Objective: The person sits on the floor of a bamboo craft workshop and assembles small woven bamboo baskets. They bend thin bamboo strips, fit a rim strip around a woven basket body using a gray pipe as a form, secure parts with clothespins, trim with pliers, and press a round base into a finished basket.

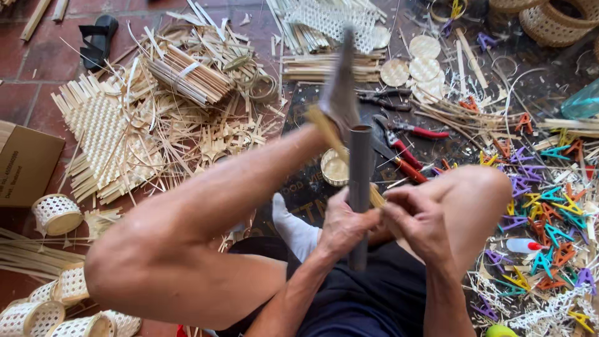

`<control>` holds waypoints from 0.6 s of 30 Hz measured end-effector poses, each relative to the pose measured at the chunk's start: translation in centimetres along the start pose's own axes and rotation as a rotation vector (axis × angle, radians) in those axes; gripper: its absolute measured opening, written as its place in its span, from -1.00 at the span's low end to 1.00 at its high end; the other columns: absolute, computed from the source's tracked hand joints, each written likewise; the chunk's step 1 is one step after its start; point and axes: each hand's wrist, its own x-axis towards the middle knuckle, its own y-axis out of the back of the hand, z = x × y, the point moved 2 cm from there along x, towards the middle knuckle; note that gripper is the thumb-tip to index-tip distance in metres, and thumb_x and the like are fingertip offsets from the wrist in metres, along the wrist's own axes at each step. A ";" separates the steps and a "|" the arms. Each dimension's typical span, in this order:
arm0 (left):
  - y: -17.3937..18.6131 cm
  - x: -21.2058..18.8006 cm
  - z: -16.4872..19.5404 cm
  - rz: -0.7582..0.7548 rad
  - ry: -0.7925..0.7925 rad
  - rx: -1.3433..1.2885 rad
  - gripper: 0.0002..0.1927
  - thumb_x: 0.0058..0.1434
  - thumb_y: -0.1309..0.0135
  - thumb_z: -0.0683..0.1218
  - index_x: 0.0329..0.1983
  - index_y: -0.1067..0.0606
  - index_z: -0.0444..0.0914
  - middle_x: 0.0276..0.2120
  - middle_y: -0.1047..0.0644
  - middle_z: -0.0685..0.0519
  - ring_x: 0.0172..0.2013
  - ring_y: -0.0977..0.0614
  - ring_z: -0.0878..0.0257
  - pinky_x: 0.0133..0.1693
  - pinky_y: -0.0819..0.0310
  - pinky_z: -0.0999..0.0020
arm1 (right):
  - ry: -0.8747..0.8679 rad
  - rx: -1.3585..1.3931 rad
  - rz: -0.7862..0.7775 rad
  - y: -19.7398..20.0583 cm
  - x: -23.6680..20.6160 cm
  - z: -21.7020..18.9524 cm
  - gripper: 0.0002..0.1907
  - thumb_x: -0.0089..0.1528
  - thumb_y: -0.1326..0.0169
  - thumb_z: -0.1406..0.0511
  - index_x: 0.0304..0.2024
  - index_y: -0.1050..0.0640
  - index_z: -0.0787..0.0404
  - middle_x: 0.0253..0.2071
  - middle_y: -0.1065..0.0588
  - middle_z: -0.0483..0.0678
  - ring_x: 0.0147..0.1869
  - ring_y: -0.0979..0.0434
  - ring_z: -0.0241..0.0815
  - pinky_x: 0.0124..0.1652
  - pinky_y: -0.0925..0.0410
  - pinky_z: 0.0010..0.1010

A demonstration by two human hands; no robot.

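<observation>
A grey plastic pipe (359, 168) stands upright between my knees. My left hand (342, 223) is wrapped around its lower part. My right hand (419, 223) pinches a thin bamboo strip (326, 126) that runs up and left past the pipe. A blurred grey blade-like shape (340, 93) rises beyond the pipe's top; what it is stays unclear. A white sock (293, 229) shows below my left knee.
Woven bamboo mats (103, 134) and bundled strips (187, 73) lie left. Small woven baskets (57, 213) sit at lower left beside a cardboard box (22, 163). Red-handled pliers (399, 150), round woven discs (424, 47) and several coloured clips (549, 212) crowd the right.
</observation>
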 end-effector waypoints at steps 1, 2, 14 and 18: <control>0.5 0.3 -0.6 0.032 0.036 -0.029 -0.63 0.03 -0.23 -0.20 -0.05 -0.51 -0.22 -0.38 -0.58 0.18 -0.44 -0.57 0.44 -0.39 -0.50 0.48 | -0.077 0.040 -0.021 0.0 -0.7 1.3 -0.79 0.24 -0.17 0.41 -0.07 -0.60 0.37 -0.37 -0.58 -0.11 -0.36 -0.53 -0.41 -0.35 -0.40 -0.58; 0.8 0.9 -0.9 0.030 -0.007 0.029 -0.65 0.03 -0.23 -0.21 -0.07 -0.52 -0.26 -0.37 -0.58 0.17 -0.41 -0.56 0.45 -0.37 -0.50 0.48 | -0.141 0.081 -0.043 -0.1 -1.4 2.6 -0.77 0.23 -0.18 0.40 -0.05 -0.62 0.35 -0.40 -0.57 -0.11 -0.41 -0.47 -0.41 -0.42 -0.34 -0.57; 3.6 4.7 -2.5 0.097 0.267 0.200 -0.59 -0.04 -0.19 -0.25 -0.06 -0.50 -0.32 -0.54 -0.52 0.14 -0.58 -0.54 0.39 -0.51 -0.46 0.43 | -0.351 0.428 0.149 -0.6 -0.3 13.2 -0.85 0.31 -0.18 0.35 -0.21 -0.57 0.37 -0.45 -0.47 -0.14 -0.49 -0.29 -0.45 -0.51 -0.14 -0.62; 4.5 6.4 -2.2 0.108 0.193 0.186 -0.57 -0.01 -0.18 -0.26 -0.01 -0.48 -0.32 -0.55 -0.50 0.12 -0.58 -0.52 0.41 -0.50 -0.45 0.45 | -0.289 0.464 0.219 -1.0 0.6 13.6 -0.82 0.34 -0.09 0.32 -0.10 -0.47 0.33 -0.44 -0.51 -0.07 -0.53 -0.33 -0.40 -0.53 -0.19 -0.60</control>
